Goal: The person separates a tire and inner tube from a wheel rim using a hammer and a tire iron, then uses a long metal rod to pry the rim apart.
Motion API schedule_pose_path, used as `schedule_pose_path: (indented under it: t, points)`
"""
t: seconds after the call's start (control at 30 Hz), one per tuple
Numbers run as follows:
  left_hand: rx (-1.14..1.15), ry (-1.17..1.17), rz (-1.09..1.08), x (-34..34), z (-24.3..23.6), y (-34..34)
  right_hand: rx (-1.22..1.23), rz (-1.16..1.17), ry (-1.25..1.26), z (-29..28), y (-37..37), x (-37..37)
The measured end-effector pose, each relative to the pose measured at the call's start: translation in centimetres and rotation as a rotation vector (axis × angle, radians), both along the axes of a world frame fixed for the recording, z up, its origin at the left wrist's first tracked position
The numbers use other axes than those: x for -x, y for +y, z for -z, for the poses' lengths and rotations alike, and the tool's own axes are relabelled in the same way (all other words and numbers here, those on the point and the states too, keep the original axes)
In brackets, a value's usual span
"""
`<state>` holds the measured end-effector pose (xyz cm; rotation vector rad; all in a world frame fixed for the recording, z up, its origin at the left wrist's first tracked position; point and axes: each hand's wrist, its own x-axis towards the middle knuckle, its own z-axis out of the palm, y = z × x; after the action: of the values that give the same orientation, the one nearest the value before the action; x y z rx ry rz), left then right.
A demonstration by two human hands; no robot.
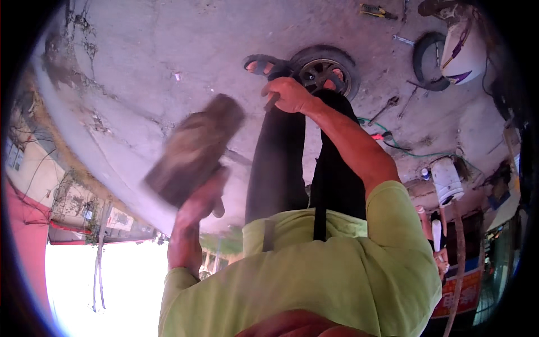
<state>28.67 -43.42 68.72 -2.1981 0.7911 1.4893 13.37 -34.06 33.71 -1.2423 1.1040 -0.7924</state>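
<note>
A large brown block, perhaps wood and smeared by motion, is in my left hand, whose fingers close around its near edge. My right hand is wrapped round a short dark bar; its blunt end sticks out of the fist and its other end is hidden. Beyond that fist a small spoked wheel with a black tyre lies flat on the ground. One of my sandalled feet is on the wheel, and the other sandal is beside it.
Yellow-handled pliers, a wrench and an adjustable wrench lie on the concrete at right. Farther right are a loose tyre and a white casing with purple trim. A green hose runs toward a white bucket.
</note>
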Motion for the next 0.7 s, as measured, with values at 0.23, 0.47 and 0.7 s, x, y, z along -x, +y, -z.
schedule_pose_path:
  t: [0.23,0.47,0.7]
  points:
    - [0.833,0.990,0.246,1.0,-3.7,-2.5,0.052,0.009,0.055,0.0,1.0,1.3]
    - [0.041,0.042,0.262,0.5,3.5,4.6,0.114,0.019,-0.077,-1.4,4.7,0.0]
    - [0.348,0.245,-0.065,0.6,-3.1,3.4,0.034,0.091,-0.022,-1.0,1.7,1.4]
